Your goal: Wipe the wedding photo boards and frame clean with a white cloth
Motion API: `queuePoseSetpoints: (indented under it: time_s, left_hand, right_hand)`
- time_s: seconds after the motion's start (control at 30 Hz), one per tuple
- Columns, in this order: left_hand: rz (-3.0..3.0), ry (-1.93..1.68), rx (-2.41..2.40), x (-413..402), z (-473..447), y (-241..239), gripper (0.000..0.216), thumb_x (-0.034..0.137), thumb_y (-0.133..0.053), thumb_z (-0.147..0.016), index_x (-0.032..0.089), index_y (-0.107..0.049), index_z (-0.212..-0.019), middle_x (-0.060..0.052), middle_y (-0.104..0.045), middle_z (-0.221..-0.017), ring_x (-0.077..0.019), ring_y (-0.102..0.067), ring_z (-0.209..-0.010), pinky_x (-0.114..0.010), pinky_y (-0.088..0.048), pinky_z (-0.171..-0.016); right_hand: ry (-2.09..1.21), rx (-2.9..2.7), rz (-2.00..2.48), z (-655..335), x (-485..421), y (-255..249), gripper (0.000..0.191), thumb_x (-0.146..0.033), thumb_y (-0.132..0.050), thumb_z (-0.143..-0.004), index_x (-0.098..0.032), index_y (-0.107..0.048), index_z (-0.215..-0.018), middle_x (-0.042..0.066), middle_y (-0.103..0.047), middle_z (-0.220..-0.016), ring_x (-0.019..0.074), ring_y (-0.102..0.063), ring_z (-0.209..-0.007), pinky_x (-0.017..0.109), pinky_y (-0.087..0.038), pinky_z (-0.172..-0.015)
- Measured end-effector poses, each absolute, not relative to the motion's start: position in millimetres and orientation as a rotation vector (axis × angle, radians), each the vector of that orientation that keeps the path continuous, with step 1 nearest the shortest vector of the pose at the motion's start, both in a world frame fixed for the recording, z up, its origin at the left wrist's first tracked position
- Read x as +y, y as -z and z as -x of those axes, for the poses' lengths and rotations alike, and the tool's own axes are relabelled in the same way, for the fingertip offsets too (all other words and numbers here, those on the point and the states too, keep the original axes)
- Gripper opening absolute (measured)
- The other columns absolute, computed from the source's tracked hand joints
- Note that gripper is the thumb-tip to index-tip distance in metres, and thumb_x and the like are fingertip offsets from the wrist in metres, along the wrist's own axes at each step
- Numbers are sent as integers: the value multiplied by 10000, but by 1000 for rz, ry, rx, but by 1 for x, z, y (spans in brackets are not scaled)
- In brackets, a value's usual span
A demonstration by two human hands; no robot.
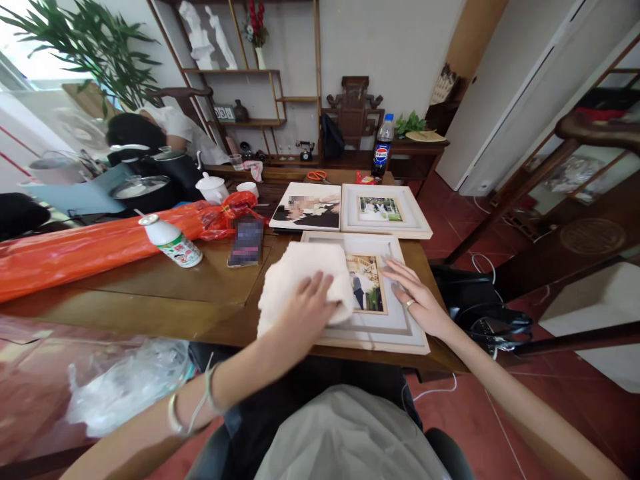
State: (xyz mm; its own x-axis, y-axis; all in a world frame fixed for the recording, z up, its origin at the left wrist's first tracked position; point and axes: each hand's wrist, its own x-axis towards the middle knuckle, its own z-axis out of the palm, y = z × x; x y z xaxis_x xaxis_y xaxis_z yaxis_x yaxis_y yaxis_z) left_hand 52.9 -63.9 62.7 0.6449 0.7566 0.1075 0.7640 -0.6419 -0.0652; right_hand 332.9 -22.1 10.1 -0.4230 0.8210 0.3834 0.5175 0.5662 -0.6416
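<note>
A white cloth [287, 280] covers the left part of the nearest picture frame [370, 339], which lies flat on the wooden table and has a pale border around a photo of a couple. My left hand [311, 303] presses down on the cloth and grips it near its right edge, fingers slightly curled. Beneath the cloth, the frame's left side is hidden. My right hand [413, 297] rests with its fingers stretched out on the frame's right side. Just beyond lie a second framed photo [385, 212] and a picture panel [327, 220], side by side.
To the left are a phone [246, 241], a tilted white bottle [173, 241], orange plastic wrapping [120, 240] and a white teapot [211, 188]. Orange scissors [317, 176] and a cola bottle [383, 148] stand farther back. Another person [185, 133] leans over at the far left.
</note>
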Motion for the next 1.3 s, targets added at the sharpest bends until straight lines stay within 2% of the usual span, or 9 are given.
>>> queuePoseSetpoints:
  time_s: [0.17, 0.4, 0.57, 0.73, 0.8, 0.9, 1.07, 1.2, 1.3]
  left_hand:
    - [2820, 141, -1254, -100, -58, -63, 289, 63, -512, -806, 161, -657, -1036, -190, -430, -1439, -372, -415, -1317, -488, -449, -943]
    - [2508, 345, -1496, 10, -39, -54, 265, 70, -463, -835, 52, -615, -1052, -254, -204, -1532, -379, -250, -1402, -486, -340, -1068]
    - [2601, 154, -1308, 35, -41, -52, 369, 34, -445, -823, 92, -602, -1152, -210, -312, -1504, -376, -255, -1400, -518, -307, -1081]
    - [2760, -64, -1206, -43, -63, -66, 382, 78, -522, -799, 146, -609, -1165, -197, -356, -1483, -394, -322, -1366, -549, -351, -1039]
    - [2876, -102, -1105, -76, -67, -74, 365, 123, -563, -787, 155, -612, -1148, -190, -344, -1492, -384, -334, -1362, -516, -374, -1034]
    - [2958, -61, -1052, -96, -67, -79, 313, 144, -556, -809, 178, -628, -1112, -163, -343, -1501, -362, -346, -1363, -484, -386, -1033]
    - [2935, 60, -1205, -66, -58, -64, 346, 92, -539, -797, 164, -615, -1126, -146, -294, -1530, -331, -272, -1404, -492, -321, -1087]
    - [2809, 207, -1360, -32, -49, -53, 351, 58, -503, -798, 133, -586, -1131, -156, -283, -1533, -300, -238, -1421, -462, -282, -1122]
    - [2596, 384, -1503, -5, -41, -49, 294, 83, -468, -844, 88, -571, -1119, -195, -230, -1543, -320, -198, -1430, -456, -277, -1126]
  right_hand:
    - [-573, -2156, 1025, -337, -20, -10, 474, -227, -457, -920, -361, -449, -1375, -1, -398, -1487, 244, -244, -1420, 572, -236, -1138]
    - [-572, -2210, 864, -339, -14, -8, 465, -193, -435, -918, -332, -489, -1358, 14, -505, -1406, 247, -386, -1342, 532, -314, -1117]
    - [-596, -2176, 863, -337, -14, -7, 450, -191, -434, -924, -323, -500, -1348, 24, -503, -1407, 248, -359, -1354, 554, -290, -1120]
    - [-638, -2121, 923, -336, -16, -6, 442, -199, -448, -919, -342, -514, -1332, 10, -480, -1427, 252, -303, -1387, 570, -250, -1132]
    - [-657, -2114, 949, -336, -16, -6, 449, -192, -449, -914, -352, -516, -1328, -1, -474, -1432, 247, -283, -1398, 570, -234, -1139]
    - [-707, -2084, 966, -335, -13, -7, 464, -166, -475, -887, -359, -537, -1304, -6, -490, -1416, 236, -319, -1381, 559, -233, -1144]
    - [-692, -1989, 1077, -329, -3, -5, 405, -162, -512, -865, -326, -608, -1223, 23, -555, -1348, 234, -401, -1330, 554, -260, -1135]
    - [-620, -2068, 1012, -325, -6, -3, 408, -214, -433, -933, -324, -536, -1312, 19, -501, -1410, 234, -301, -1395, 562, -263, -1134]
    - [-582, -2122, 972, -325, -10, -3, 430, -231, -391, -958, -324, -474, -1370, 14, -474, -1434, 238, -247, -1419, 575, -248, -1140]
